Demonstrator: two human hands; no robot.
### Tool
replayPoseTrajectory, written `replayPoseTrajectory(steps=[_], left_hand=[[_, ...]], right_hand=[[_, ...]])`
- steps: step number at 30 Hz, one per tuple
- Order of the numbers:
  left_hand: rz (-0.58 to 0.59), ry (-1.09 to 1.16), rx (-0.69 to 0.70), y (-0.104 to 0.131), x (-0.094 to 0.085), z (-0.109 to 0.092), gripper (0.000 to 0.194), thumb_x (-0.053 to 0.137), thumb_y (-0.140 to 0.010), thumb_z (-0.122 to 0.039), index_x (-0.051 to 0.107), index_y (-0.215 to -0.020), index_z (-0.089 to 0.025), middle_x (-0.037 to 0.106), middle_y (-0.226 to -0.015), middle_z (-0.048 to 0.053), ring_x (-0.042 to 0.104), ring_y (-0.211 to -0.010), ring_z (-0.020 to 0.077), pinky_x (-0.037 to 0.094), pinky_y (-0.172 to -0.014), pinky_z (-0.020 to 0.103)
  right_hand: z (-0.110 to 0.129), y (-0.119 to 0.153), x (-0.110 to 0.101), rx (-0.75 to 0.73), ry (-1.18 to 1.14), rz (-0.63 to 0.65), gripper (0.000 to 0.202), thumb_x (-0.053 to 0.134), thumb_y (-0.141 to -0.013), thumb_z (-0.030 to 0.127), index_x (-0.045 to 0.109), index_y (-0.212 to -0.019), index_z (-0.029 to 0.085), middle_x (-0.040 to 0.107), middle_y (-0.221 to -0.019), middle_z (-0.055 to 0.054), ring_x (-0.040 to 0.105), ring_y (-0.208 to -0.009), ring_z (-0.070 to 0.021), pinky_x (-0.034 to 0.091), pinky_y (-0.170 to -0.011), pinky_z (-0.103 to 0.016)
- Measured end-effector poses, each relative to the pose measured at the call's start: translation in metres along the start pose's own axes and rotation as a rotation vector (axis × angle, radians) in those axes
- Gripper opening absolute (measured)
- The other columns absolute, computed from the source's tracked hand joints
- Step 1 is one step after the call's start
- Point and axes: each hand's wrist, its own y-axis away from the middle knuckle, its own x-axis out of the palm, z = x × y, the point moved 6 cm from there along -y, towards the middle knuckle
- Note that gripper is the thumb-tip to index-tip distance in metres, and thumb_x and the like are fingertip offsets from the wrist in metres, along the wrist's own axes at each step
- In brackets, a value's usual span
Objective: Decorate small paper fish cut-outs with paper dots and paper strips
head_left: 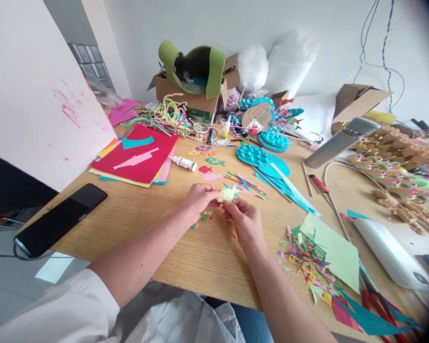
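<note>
Between my two hands is a small pale green paper fish (229, 193), held above the wooden table. My left hand (201, 200) pinches its left side, by a yellow patch. The fingertips of my right hand (243, 220) are closed at the fish's lower edge, and a thin yellowish strip or tool (235, 230) shows under that hand. Small coloured paper dots (204, 218) lie beneath my hands. Just beyond are colourful paper strips (248, 185), a pink paper fish (211, 176), a red one (205, 169) and a teal one (215, 162). A white glue bottle (185, 163) lies to their left.
Stacked coloured paper (139, 157) and a black phone (62, 216) are on the left. Paper scraps (314, 262), red-handled scissors (379, 305), a green sheet (338, 250) and a grey flask (339, 143) occupy the right. A cardboard box (189, 95) stands behind.
</note>
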Motion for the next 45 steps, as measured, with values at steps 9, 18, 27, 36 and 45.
replayPoseTrajectory(steps=[9, 18, 27, 36, 45], left_hand=[[-0.008, -0.05, -0.069, 0.001, -0.0005, 0.0019, 0.007, 0.073, -0.057, -0.019, 0.067, -0.058, -0.015, 0.067, -0.061, 0.005, 0.061, -0.055, 0.0124, 0.049, -0.055, 0.022], [0.007, -0.042, -0.035, -0.0007, 0.0002, 0.0029, 0.007, 0.073, -0.057, -0.017, 0.066, -0.058, -0.015, 0.067, -0.064, 0.004, 0.061, -0.059, 0.0116, 0.051, -0.06, 0.023], [0.015, -0.031, -0.039, 0.0012, 0.0022, 0.0052, 0.01, 0.074, -0.056, -0.02, 0.066, -0.061, -0.015, 0.066, -0.064, 0.002, 0.059, -0.057, 0.0102, 0.048, -0.057, 0.021], [0.01, 0.004, -0.005, 0.0018, 0.0024, 0.0036, 0.013, 0.076, -0.054, -0.022, 0.065, -0.059, -0.016, 0.067, -0.067, 0.003, 0.06, -0.06, 0.0115, 0.048, -0.057, 0.022], [-0.006, 0.095, 0.052, 0.0, 0.0017, -0.0004, 0.015, 0.076, -0.055, -0.021, 0.067, -0.065, -0.014, 0.069, -0.067, 0.004, 0.065, -0.065, 0.0139, 0.053, -0.068, 0.025]], right_hand=[[-0.0002, -0.0002, 0.0003, 0.015, 0.002, 0.004, 0.032, 0.079, -0.063, 0.046, 0.066, -0.066, 0.017, 0.06, -0.059, 0.001, 0.051, -0.052, -0.011, 0.04, -0.051, -0.024], [0.0019, 0.0021, 0.0035, 0.033, -0.04, 0.058, 0.03, 0.078, -0.064, 0.045, 0.067, -0.068, 0.017, 0.061, -0.059, 0.001, 0.054, -0.053, -0.012, 0.041, -0.052, -0.024], [-0.0005, -0.0002, 0.0016, 0.013, -0.012, 0.032, 0.029, 0.079, -0.063, 0.042, 0.065, -0.066, 0.017, 0.06, -0.056, 0.002, 0.052, -0.051, -0.0118, 0.039, -0.051, -0.025], [0.0022, 0.0005, 0.0039, 0.012, -0.006, 0.032, 0.025, 0.077, -0.063, 0.038, 0.065, -0.067, 0.017, 0.06, -0.056, 0.002, 0.053, -0.05, -0.0121, 0.043, -0.052, -0.026], [0.0055, 0.003, 0.0081, 0.024, 0.014, 0.067, 0.032, 0.076, -0.064, 0.047, 0.062, -0.067, 0.018, 0.06, -0.056, 0.001, 0.053, -0.049, -0.0117, 0.042, -0.049, -0.025]])
